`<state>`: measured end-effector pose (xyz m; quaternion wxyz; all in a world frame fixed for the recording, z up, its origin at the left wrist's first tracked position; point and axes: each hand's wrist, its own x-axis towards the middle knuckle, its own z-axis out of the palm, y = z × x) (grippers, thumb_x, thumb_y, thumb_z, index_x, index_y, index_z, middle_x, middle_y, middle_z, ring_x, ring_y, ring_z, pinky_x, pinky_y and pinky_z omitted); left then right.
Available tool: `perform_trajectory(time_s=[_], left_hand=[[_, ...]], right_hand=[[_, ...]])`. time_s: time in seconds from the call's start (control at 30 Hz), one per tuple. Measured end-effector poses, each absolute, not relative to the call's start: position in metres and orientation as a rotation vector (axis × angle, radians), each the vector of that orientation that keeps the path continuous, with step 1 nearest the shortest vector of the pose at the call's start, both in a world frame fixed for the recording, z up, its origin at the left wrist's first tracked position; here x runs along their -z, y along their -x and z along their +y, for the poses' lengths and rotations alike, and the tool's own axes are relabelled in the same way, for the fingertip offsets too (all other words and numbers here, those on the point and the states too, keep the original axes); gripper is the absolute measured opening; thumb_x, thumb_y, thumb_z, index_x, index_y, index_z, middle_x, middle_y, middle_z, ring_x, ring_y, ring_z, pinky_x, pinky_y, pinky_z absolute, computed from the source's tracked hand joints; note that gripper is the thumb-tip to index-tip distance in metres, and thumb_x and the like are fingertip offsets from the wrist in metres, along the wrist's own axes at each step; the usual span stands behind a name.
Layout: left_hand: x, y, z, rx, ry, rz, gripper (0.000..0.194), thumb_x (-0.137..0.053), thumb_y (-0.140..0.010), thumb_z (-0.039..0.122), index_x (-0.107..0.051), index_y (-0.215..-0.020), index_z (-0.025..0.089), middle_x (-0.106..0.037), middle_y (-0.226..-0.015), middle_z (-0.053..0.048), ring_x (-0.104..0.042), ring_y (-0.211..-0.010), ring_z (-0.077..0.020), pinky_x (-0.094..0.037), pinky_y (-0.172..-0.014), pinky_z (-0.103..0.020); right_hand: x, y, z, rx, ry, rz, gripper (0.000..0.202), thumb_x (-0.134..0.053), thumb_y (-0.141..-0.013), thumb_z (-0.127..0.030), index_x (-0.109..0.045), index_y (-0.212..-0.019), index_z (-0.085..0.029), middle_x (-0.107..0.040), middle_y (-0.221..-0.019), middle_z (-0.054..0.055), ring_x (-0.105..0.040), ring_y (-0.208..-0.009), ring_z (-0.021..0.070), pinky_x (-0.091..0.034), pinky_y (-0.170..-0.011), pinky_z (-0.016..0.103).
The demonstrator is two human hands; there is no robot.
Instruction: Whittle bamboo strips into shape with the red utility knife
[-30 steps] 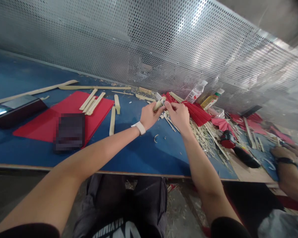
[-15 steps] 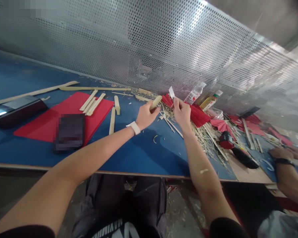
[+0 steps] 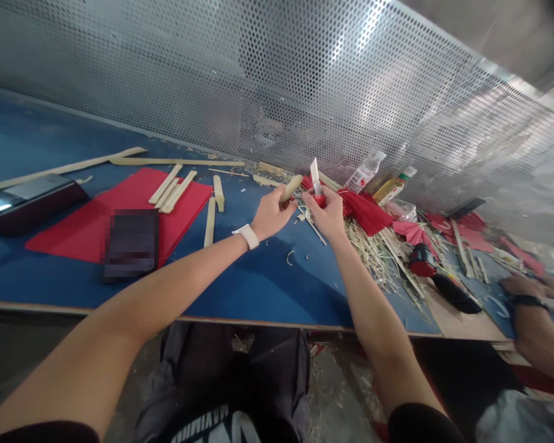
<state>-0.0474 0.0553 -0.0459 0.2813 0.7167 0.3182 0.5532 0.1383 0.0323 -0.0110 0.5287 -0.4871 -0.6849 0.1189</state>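
My left hand, with a white band at the wrist, is closed around a pale bamboo strip whose rounded end sticks up past the fingers. Close by on the right, my right hand grips a knife with a red handle, its light blade pointing up and away from me. The blade and the strip are apart. Thin bamboo shavings lie in a heap beside my right forearm. Two short bamboo pieces rest on the blue table left of my left hand.
Bamboo strips and a dark blurred object lie on a red sheet. A perforated metal panel borders the table's back. Bottles and a black-and-red tool are on the right, near another person's hand.
My right hand has moved slightly left, nearer my left hand, and turned so the knife's blade stands more upright and its red handle shows. My left hand stays almost in place.
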Motion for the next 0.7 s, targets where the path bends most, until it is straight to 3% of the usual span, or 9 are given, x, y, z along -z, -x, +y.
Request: perform_trajectory(time_s=[0.17,0.27,0.37,0.43,0.53,0.6,0.7], left_hand=[[0.053,0.047,0.055,-1.393,-2.094,0.799,0.018,-0.068,-0.102,0.03,-0.053,-0.093,0.024,-0.062,-0.074,0.001,-0.058,-0.064,-0.0156,-0.049,-0.066,-0.032],[0.054,0.047,0.057,-1.319,-2.255,0.737,0.015,-0.069,-0.102,0.032,-0.057,-0.098,0.023,-0.067,-0.084,-0.003,-0.064,-0.073,-0.0188,-0.056,-0.075,-0.035],[0.049,0.054,0.063,-1.422,-2.309,0.76,0.017,-0.055,-0.111,0.033,-0.066,-0.114,0.021,-0.075,-0.114,-0.012,-0.074,-0.103,-0.0254,-0.061,-0.098,-0.044],[0.043,0.064,0.069,-1.539,-2.278,0.879,0.03,-0.043,-0.11,0.019,-0.072,-0.118,0.02,-0.073,-0.132,-0.014,-0.073,-0.116,-0.027,-0.058,-0.11,-0.049],[0.034,0.079,0.076,-1.525,-2.324,1.077,0.029,-0.052,-0.099,0.011,-0.078,-0.095,0.02,-0.074,-0.138,-0.012,-0.07,-0.125,-0.0326,-0.049,-0.122,-0.06],[0.029,0.087,0.077,-1.458,-2.382,1.138,0.028,-0.056,-0.097,0.012,-0.081,-0.091,0.023,-0.076,-0.14,-0.009,-0.064,-0.137,-0.0368,-0.039,-0.131,-0.066],[0.028,0.092,0.081,-1.437,-2.401,1.21,0.031,-0.058,-0.105,0.022,-0.085,-0.119,0.028,-0.07,-0.157,-0.008,-0.052,-0.157,-0.0393,-0.024,-0.14,-0.068]], right_hand=[[0.019,-0.128,0.03,-0.558,1.091,-1.578,0.054,-0.086,-0.088,-0.073,-0.075,-0.113,-0.027,-0.057,-0.063,-0.007,-0.049,-0.049,0.0142,-0.041,-0.045,0.03],[0.023,-0.126,0.032,-0.593,1.075,-1.537,0.047,-0.086,-0.089,-0.069,-0.075,-0.107,-0.027,-0.059,-0.064,-0.006,-0.05,-0.046,0.0133,-0.042,-0.042,0.029],[0.024,-0.128,0.037,-0.444,1.043,-1.472,0.042,-0.085,-0.09,-0.066,-0.074,-0.098,-0.026,-0.064,-0.07,-0.002,-0.062,-0.057,0.0156,-0.05,-0.048,0.029],[0.023,-0.132,0.04,-0.313,1.029,-1.422,0.04,-0.082,-0.093,-0.064,-0.072,-0.096,-0.026,-0.066,-0.074,0.0,-0.069,-0.067,0.0183,-0.056,-0.055,0.03],[0.02,-0.137,0.04,-0.127,1.08,-1.401,0.034,-0.075,-0.098,-0.059,-0.072,-0.097,-0.025,-0.073,-0.085,0.004,-0.076,-0.085,0.0227,-0.064,-0.072,0.035],[0.017,-0.14,0.037,-0.018,1.127,-1.405,0.03,-0.073,-0.1,-0.055,-0.074,-0.098,-0.025,-0.076,-0.094,0.006,-0.078,-0.096,0.0253,-0.066,-0.086,0.041],[0.016,-0.143,0.032,0.087,1.156,-1.402,0.026,-0.072,-0.101,-0.05,-0.077,-0.101,-0.024,-0.078,-0.1,0.007,-0.078,-0.102,0.0269,-0.064,-0.098,0.047]])
